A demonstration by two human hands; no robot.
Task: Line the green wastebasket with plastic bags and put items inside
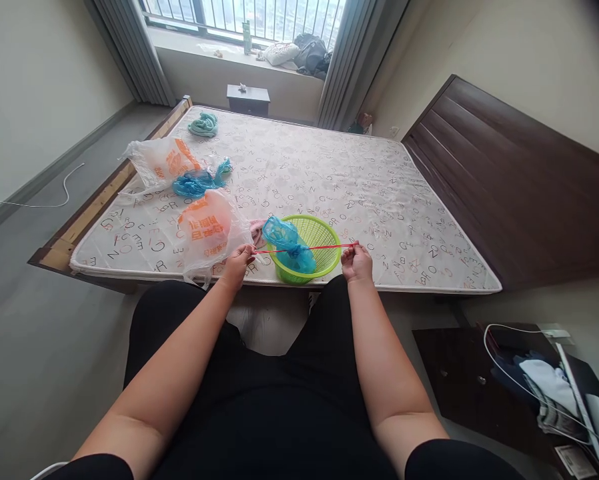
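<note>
A red string (329, 247) is stretched nearly level between my two hands. My left hand (237, 265) is closed on one end, and my right hand (358, 261) pinches the other. The string runs across a blue plastic bag (285, 239), which looks gathered in where the string meets it. This bag lies in a green plastic basket (328, 230) at the near edge of the mattress. Right beside my left hand is a white plastic bag with orange print (207, 227). A bit of pinkish cloth (256, 230) shows between that bag and the basket.
Farther back on the mattress (379, 200) lie another white bag (162, 157), a second blue bag (197, 183) and a coiled teal cloth or cord (203, 125). A dark headboard (519, 180) stands at the right. A cluttered nightstand (449, 373) is at lower right.
</note>
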